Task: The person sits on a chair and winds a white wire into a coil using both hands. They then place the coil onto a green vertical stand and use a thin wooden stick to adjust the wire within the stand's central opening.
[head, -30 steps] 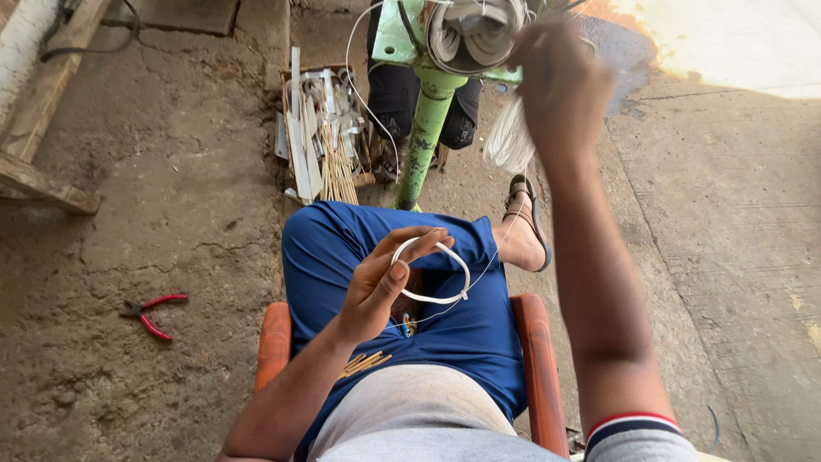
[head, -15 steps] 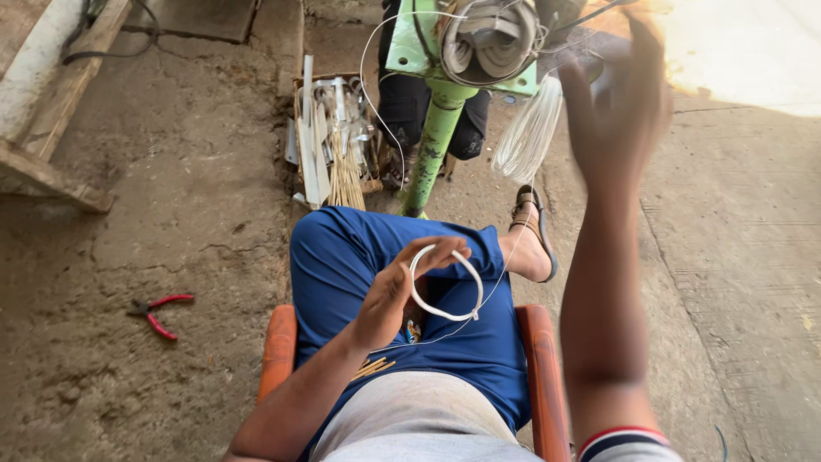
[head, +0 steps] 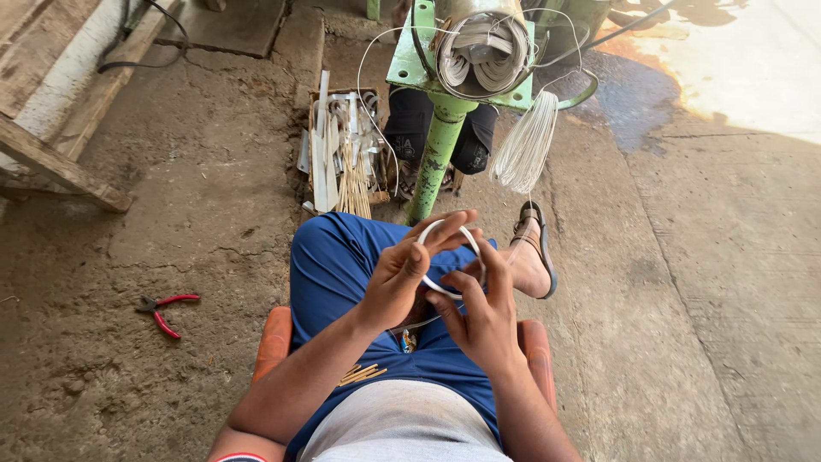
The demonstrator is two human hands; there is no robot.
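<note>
Over my lap, both hands hold a small white ring of coiled wire. My left hand grips its left side with the thumb across the top. My right hand pinches the ring's lower right edge. A thin wire trails from the ring down across my blue trousers. I sit on an orange seat. A few thin sticks lie on my lap.
A green metal stand holding a wound core rises just ahead, with a hank of white wire hanging from it. A box of strips and sticks sits left of it. Red-handled pliers lie on the dirt floor. Wooden beams at far left.
My right hand came down from the green stand and now grips the ring together with my left hand. The view has tilted slightly downward.
</note>
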